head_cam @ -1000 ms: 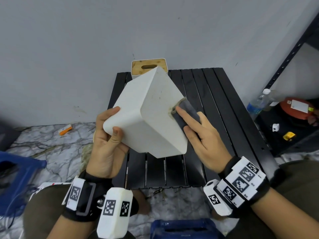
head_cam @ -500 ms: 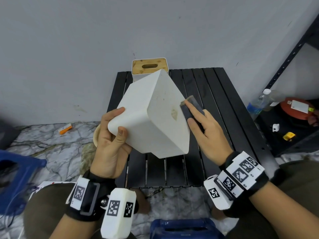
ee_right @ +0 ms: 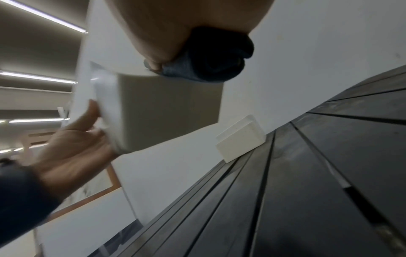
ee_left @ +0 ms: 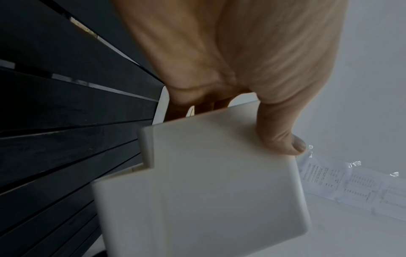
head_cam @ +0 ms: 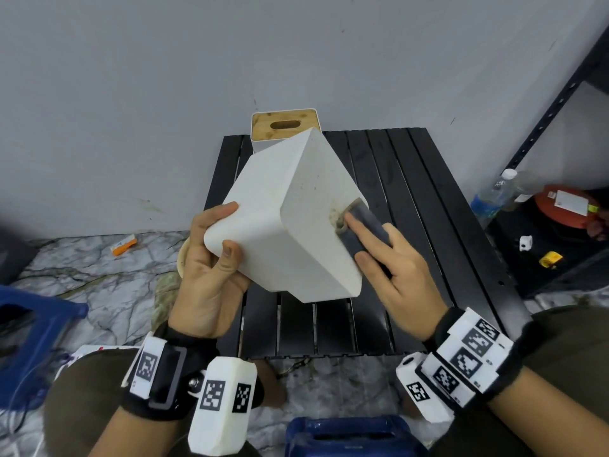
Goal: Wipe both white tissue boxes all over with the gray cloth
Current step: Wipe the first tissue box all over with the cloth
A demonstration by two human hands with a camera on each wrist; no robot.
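My left hand (head_cam: pixel 214 232) holds a white tissue box (head_cam: pixel 296 225) tilted in the air over the black slatted table (head_cam: pixel 412 192), thumb on the near face and fingers behind. A brownish stain shows on the box's right face. My right hand (head_cam: pixel 359 239) holds the folded gray cloth (head_cam: pixel 369 219) between index finger and thumb and presses it onto that face beside the stain. From the right wrist, the cloth (ee_right: pixel 208 66) is bunched under my palm against the box (ee_right: pixel 164 104). A second white tissue box (head_cam: pixel 283 127) with a wooden lid stands at the table's back left edge.
A wall closes off the table's far side. A black metal shelf (head_cam: pixel 560 94) stands to the right with a plastic bottle (head_cam: pixel 491 196) and a red object (head_cam: pixel 566 206). A blue stool (head_cam: pixel 29 324) is on the marble floor at left.
My right hand slid the cloth out to the box's right edge, then back inward onto the stain. The left hand shifted the box slightly.
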